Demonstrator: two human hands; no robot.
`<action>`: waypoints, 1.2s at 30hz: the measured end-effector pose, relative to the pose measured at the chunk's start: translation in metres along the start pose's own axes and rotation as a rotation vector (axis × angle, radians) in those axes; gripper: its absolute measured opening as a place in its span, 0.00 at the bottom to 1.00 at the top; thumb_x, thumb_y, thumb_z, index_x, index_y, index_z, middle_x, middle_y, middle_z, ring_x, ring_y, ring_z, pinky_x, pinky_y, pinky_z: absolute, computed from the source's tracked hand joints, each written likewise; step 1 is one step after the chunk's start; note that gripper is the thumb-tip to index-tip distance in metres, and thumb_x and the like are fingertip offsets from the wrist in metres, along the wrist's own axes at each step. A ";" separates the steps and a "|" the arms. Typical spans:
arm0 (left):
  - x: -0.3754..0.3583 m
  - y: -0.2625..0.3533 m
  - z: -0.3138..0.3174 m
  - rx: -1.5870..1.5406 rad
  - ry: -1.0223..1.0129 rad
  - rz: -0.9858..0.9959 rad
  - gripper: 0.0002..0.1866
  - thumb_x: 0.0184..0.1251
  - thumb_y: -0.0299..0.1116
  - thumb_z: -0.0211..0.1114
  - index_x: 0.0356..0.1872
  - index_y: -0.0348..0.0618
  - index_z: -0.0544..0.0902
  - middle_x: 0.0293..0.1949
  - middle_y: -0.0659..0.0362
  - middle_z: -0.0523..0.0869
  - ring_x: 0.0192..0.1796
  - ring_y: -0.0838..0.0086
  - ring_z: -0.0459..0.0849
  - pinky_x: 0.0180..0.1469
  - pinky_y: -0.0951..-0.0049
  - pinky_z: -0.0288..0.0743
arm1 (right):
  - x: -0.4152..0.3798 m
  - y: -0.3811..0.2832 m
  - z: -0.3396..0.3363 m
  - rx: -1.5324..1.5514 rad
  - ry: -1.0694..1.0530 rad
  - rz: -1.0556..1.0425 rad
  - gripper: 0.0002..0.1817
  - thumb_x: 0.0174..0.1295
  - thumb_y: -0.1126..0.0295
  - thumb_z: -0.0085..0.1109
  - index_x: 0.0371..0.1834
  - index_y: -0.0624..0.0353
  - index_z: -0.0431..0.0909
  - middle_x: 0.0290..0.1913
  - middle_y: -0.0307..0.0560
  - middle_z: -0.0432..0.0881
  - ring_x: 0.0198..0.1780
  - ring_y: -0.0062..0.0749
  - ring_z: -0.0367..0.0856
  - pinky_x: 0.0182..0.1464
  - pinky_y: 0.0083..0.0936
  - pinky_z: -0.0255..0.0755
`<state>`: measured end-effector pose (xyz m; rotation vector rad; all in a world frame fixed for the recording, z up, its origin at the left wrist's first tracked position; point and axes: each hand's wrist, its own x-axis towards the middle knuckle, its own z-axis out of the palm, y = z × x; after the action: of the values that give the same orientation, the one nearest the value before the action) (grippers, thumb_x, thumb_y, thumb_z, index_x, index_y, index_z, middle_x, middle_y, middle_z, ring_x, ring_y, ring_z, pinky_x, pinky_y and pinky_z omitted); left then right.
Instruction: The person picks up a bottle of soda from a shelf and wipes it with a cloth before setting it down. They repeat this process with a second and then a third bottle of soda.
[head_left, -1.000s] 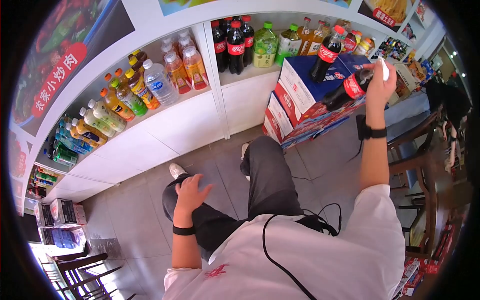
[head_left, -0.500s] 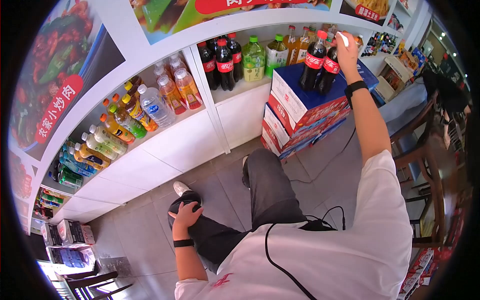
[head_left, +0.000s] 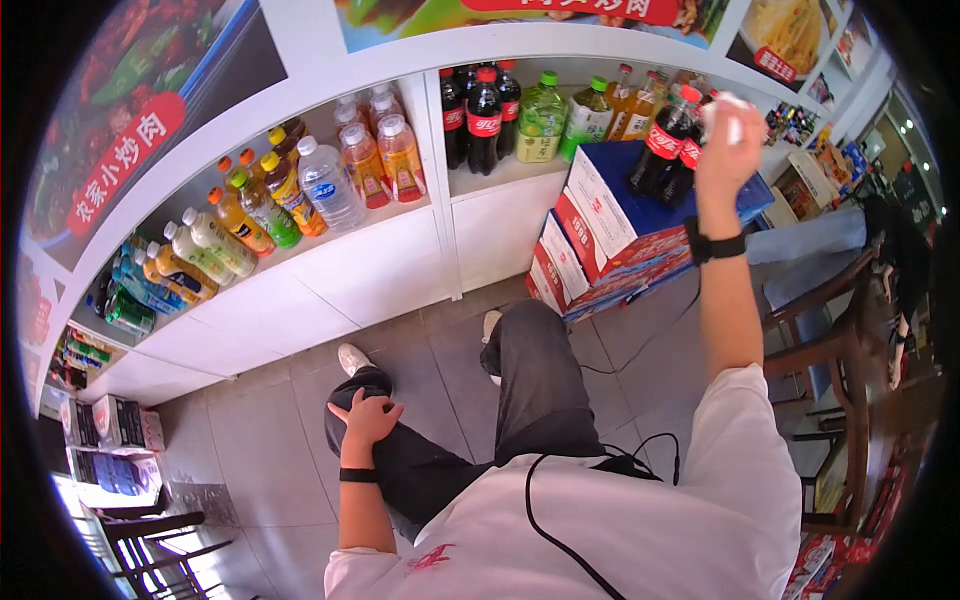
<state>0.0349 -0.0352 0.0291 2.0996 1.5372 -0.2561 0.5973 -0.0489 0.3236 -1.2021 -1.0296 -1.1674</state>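
Note:
My right hand point(head_left: 730, 165) is raised by the cola bottles, somewhat blurred, its fingers closed on a crumpled white tissue point(head_left: 736, 128). Just left of it, a red-capped cola bottle point(head_left: 660, 145) stands on the blue-topped stack of boxes point(head_left: 605, 165). A second cola bottle point(head_left: 684, 170) beside it is partly hidden behind the hand. Down at my bent knee, my left hand point(head_left: 368, 418) rests on the dark trousers with its fingers spread and holds nothing.
White shelves point(head_left: 470, 190) ahead carry several drinks, among them a large water bottle point(head_left: 328, 185) and green tea bottles point(head_left: 541, 120). Wooden chairs point(head_left: 840, 350) stand at the right, near a person in light-blue jeans point(head_left: 810, 245). A cable point(head_left: 640, 350) crosses the floor.
My right hand has pulled back a little from the bottle tops, and more of the white tissue shows. The view has shifted slightly; my left hand stays at the knee.

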 end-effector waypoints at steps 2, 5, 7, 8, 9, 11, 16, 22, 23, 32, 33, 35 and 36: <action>0.001 0.006 -0.002 0.033 -0.017 -0.013 0.21 0.62 0.58 0.63 0.41 0.55 0.91 0.51 0.62 0.89 0.74 0.53 0.66 0.62 0.13 0.23 | -0.027 -0.046 0.016 0.283 -0.302 -0.046 0.07 0.63 0.73 0.63 0.42 0.62 0.82 0.40 0.49 0.83 0.43 0.40 0.82 0.50 0.30 0.75; 0.001 0.010 0.001 0.079 -0.021 -0.031 0.22 0.61 0.59 0.62 0.41 0.55 0.91 0.50 0.62 0.89 0.74 0.54 0.66 0.62 0.12 0.23 | -0.083 -0.090 0.066 0.365 -0.750 0.209 0.12 0.61 0.71 0.64 0.46 0.61 0.82 0.43 0.54 0.84 0.46 0.46 0.83 0.51 0.33 0.76; 0.002 0.008 0.007 0.137 -0.011 -0.033 0.23 0.60 0.61 0.63 0.40 0.55 0.92 0.51 0.63 0.89 0.74 0.55 0.65 0.62 0.12 0.24 | -0.107 -0.092 0.106 0.407 -0.737 0.289 0.16 0.61 0.69 0.64 0.51 0.61 0.81 0.47 0.57 0.84 0.48 0.49 0.83 0.52 0.35 0.76; 0.001 0.006 0.009 0.146 -0.004 -0.028 0.23 0.59 0.61 0.63 0.40 0.55 0.92 0.51 0.63 0.89 0.74 0.56 0.65 0.62 0.12 0.24 | -0.112 -0.089 0.127 0.399 -0.707 0.311 0.18 0.61 0.68 0.65 0.53 0.61 0.80 0.48 0.58 0.84 0.50 0.50 0.83 0.53 0.35 0.76; 0.000 0.005 0.011 0.155 0.003 -0.024 0.23 0.59 0.61 0.63 0.39 0.55 0.92 0.51 0.63 0.88 0.74 0.56 0.65 0.62 0.12 0.24 | -0.118 -0.087 0.149 0.390 -0.677 0.334 0.20 0.60 0.68 0.65 0.56 0.60 0.80 0.50 0.59 0.84 0.52 0.51 0.83 0.54 0.36 0.75; -0.003 0.003 0.011 0.155 0.022 -0.004 0.23 0.58 0.61 0.64 0.38 0.56 0.92 0.51 0.62 0.88 0.74 0.57 0.66 0.62 0.12 0.24 | -0.123 -0.079 0.185 0.385 -0.641 0.270 0.27 0.58 0.66 0.64 0.63 0.58 0.75 0.55 0.60 0.80 0.58 0.55 0.78 0.59 0.41 0.73; 0.004 0.001 0.016 0.170 0.054 0.019 0.22 0.57 0.61 0.65 0.36 0.58 0.92 0.50 0.63 0.89 0.73 0.56 0.66 0.62 0.12 0.23 | -0.113 -0.083 0.225 0.314 -0.835 0.282 0.31 0.58 0.64 0.63 0.67 0.60 0.71 0.58 0.65 0.79 0.60 0.60 0.76 0.62 0.43 0.71; 0.006 0.007 0.016 0.170 0.053 0.010 0.22 0.58 0.61 0.64 0.37 0.57 0.92 0.50 0.61 0.89 0.73 0.56 0.66 0.63 0.13 0.23 | -0.122 -0.088 0.215 0.361 -0.747 0.349 0.21 0.60 0.65 0.65 0.57 0.54 0.76 0.44 0.57 0.85 0.48 0.58 0.83 0.50 0.42 0.76; 0.005 0.008 0.013 0.164 0.035 0.005 0.23 0.58 0.61 0.63 0.38 0.57 0.92 0.50 0.61 0.89 0.74 0.56 0.65 0.63 0.13 0.23 | -0.122 -0.094 0.207 0.339 -0.702 0.339 0.17 0.60 0.65 0.67 0.51 0.54 0.77 0.41 0.55 0.86 0.45 0.57 0.84 0.46 0.40 0.77; -0.005 0.038 -0.023 -0.146 0.223 0.113 0.29 0.61 0.56 0.66 0.58 0.51 0.81 0.52 0.51 0.86 0.65 0.51 0.77 0.65 0.19 0.42 | -0.108 -0.154 0.087 0.632 -0.803 0.334 0.17 0.59 0.72 0.69 0.51 0.59 0.80 0.44 0.49 0.87 0.45 0.37 0.87 0.49 0.28 0.78; -0.008 0.052 -0.033 -0.206 0.327 0.214 0.31 0.61 0.54 0.68 0.61 0.50 0.78 0.55 0.50 0.85 0.64 0.51 0.77 0.66 0.22 0.47 | -0.104 -0.164 0.070 0.678 -0.860 0.389 0.17 0.59 0.73 0.69 0.51 0.60 0.80 0.44 0.48 0.87 0.45 0.34 0.87 0.49 0.27 0.78; -0.027 0.096 -0.070 -0.367 0.448 0.372 0.37 0.56 0.47 0.75 0.65 0.44 0.72 0.59 0.49 0.81 0.64 0.54 0.78 0.71 0.46 0.58 | -0.097 -0.183 0.039 0.820 -0.983 0.486 0.17 0.59 0.75 0.69 0.51 0.61 0.80 0.44 0.46 0.87 0.46 0.27 0.85 0.50 0.25 0.77; -0.032 0.114 -0.082 -0.511 0.467 0.464 0.40 0.55 0.44 0.76 0.67 0.41 0.69 0.60 0.47 0.80 0.64 0.53 0.78 0.69 0.48 0.62 | -0.093 -0.193 0.024 0.893 -1.042 0.535 0.17 0.59 0.75 0.68 0.52 0.61 0.80 0.43 0.44 0.86 0.46 0.24 0.84 0.50 0.23 0.76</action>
<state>0.1181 -0.0448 0.1469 2.0827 1.1206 0.7582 0.3938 -0.0141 0.2598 -1.1749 -1.5819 0.4492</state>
